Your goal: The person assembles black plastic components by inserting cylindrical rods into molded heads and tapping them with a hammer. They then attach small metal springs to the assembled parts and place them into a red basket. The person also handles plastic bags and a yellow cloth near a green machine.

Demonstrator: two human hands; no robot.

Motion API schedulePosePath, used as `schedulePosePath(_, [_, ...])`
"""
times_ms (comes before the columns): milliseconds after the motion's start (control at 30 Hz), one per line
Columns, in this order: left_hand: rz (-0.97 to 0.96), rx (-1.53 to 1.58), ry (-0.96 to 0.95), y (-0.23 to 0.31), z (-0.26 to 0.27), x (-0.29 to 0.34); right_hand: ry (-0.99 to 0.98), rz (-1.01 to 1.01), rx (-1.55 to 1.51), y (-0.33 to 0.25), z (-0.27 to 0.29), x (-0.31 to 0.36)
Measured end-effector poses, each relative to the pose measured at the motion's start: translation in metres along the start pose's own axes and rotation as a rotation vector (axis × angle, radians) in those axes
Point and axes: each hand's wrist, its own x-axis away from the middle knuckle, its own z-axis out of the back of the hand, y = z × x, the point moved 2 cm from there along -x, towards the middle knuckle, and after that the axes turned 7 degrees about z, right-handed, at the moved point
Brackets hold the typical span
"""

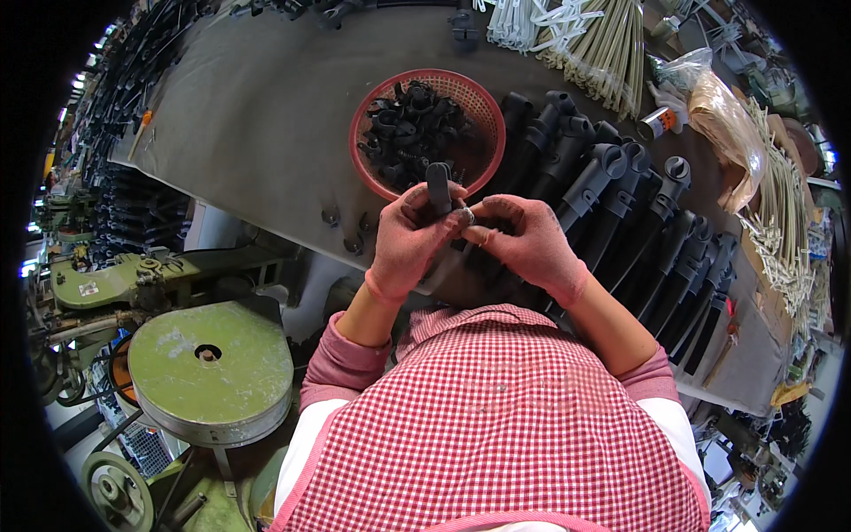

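One dark round-ended part [438, 188] on my feed, clenched in the grip of the left hand [408, 241], near the close rim of the red basket [363, 133]. The right hand [532, 244] has fingertips at a small shiny bit [468, 215]; honestly can't tell if that grip's clamped on it.

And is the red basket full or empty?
Partly filled: the red basket holds a heap of small black parts, with bare mesh showing along its right side.
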Motion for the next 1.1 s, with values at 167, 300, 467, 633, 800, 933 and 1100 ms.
schedulePosePath(167, [0.163,0.245,-0.071,0.003,-0.001,0.004,-0.006,-0.281,-0.497,0.005,0.002,0.003])
schedulePosePath(300, [0.100,0.171,-0.018,0.004,0.000,0.006,-0.034,-0.213,-0.419,0.005,0.003,0.003])
schedulePosePath(467, [0.145,0.203,-0.006,0.002,0.001,0.006,-0.077,-0.247,-0.465,0.009,0.003,0.000])
schedulePosePath(633, [0.101,0.249,0.086,-0.001,-0.001,0.004,0.094,0.276,0.112,0.010,-0.006,-0.004])
schedulePosePath(800, [0.086,0.272,0.124,0.000,0.000,0.004,0.058,-0.198,-0.740,0.025,-0.001,-0.007])
schedulePosePath(933, [0.064,0.364,0.133,0.000,0.003,0.004,0.035,-0.011,-0.858,0.015,0.007,-0.009])
schedulePosePath(1100, [0.044,0.248,0.150,-0.008,-0.005,0.004,0.053,-0.013,-0.477,0.014,-0.008,-0.004])
